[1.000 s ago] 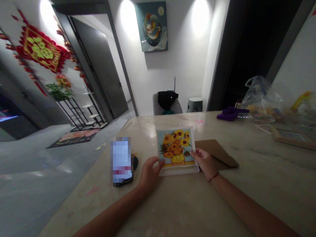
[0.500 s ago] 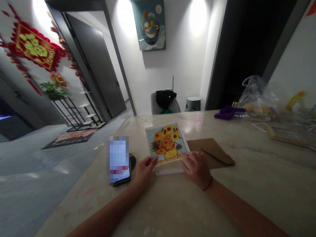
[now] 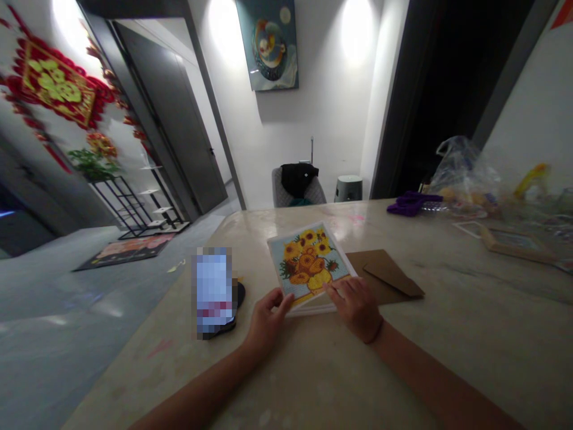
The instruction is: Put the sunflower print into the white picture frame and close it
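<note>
- Room: white wall with a painting (image 3: 270,46), grey chair (image 3: 278,186) with black garment (image 3: 298,178) beyond the pale stone-look table (image 3: 447,358).
- Sunflower picture (image 3: 307,263): near table middle, between both hands, white border. Roughly square, no clear long axis. Vase end toward the person, blooms away; top swung a bit left.
- White rim (image 3: 316,310) shows under its near edge.
- Left hand (image 3: 265,316): near-left corner clamped, thumb on top, fingers curled at the edge.
- Right hand (image 3: 358,304): fingertips on the near edge, right part. Can't tell if it pinches or just presses.
- Brown envelope (image 3: 388,276): just right of the picture.
- Phone (image 3: 215,289): left of left hand, screen pixelated.
- Far right: purple cloth (image 3: 409,203), clear plastic bag (image 3: 463,170), wooden frame (image 3: 514,243) lying flat.
</note>
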`<state>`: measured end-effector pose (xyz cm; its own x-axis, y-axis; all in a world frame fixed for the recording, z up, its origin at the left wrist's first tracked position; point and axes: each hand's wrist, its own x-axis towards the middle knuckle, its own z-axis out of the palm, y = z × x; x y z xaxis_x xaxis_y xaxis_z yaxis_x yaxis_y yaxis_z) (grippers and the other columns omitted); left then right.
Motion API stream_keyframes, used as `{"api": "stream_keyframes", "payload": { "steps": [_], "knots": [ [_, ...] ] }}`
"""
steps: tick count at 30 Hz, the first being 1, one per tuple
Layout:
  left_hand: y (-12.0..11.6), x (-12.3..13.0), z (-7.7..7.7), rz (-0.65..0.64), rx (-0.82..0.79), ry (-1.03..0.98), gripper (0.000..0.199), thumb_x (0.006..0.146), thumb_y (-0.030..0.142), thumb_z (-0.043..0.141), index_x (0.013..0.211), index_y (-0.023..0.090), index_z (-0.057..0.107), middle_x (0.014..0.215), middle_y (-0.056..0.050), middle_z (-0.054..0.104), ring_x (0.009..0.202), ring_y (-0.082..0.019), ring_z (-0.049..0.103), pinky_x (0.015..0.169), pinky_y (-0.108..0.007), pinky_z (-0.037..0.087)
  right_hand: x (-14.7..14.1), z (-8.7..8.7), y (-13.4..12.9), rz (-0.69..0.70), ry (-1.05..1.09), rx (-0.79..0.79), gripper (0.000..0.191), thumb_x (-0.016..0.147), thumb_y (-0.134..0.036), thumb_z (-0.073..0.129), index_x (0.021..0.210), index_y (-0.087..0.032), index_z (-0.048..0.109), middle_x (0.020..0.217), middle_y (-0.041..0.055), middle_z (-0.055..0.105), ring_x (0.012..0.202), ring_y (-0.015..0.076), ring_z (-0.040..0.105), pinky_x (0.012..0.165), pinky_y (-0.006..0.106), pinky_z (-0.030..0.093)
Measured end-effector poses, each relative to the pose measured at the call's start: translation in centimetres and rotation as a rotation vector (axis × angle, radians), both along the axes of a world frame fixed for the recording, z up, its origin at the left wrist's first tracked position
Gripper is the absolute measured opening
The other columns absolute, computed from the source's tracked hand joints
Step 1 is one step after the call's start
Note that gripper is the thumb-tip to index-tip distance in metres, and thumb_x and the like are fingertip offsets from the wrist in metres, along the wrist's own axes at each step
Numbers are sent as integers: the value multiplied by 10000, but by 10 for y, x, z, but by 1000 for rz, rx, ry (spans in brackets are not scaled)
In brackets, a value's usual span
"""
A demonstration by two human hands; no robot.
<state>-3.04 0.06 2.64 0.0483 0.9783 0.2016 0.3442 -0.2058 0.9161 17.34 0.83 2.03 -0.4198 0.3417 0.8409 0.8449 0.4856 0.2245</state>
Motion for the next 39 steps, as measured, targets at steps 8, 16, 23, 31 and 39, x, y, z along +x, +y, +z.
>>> {"api": "stream_keyframes", "payload": {
  "steps": [8,16,23,31,39],
  "knots": [
    [6,-5,-2,12,-38,-157,461,827,494,349,935,140,625,816,-84,692,734,-179,588,699,-307,450,9,7,0,35,317,-98,135,821,-166,529,781,-218,647,639,14,577,648,138,487,649,287,359],
    [13,-4,-3,37,-63,-69,421,773,509,434,873,160,647,835,-67,685,763,-183,591,698,-294,444,-11,6,4,432,1440,-762,215,658,-390,666,650,-183,610,611,-4,594,601,126,536,590,268,426],
    [14,-6,-8,133,-97,-67,366,680,526,542,678,165,604,694,-31,665,702,-191,600,666,-282,441,-22,-3,3,529,1785,-1047,297,496,-399,754,620,-172,608,626,-5,637,604,128,559,627,281,441],
    [22,-11,-21,179,6,-54,279,731,449,504,687,182,569,665,-11,622,646,-161,566,610,-262,430,-11,-4,10,595,1631,-1058,334,590,-387,702,835,-168,643,831,46,685,782,183,610,752,320,457],
    [12,-6,-8,182,96,-4,284,779,443,451,699,187,545,663,9,586,645,-145,545,593,-242,427,21,-2,21,375,1251,-984,294,655,-430,622,766,-158,630,714,34,661,651,168,587,600,267,448]
  ]
}}
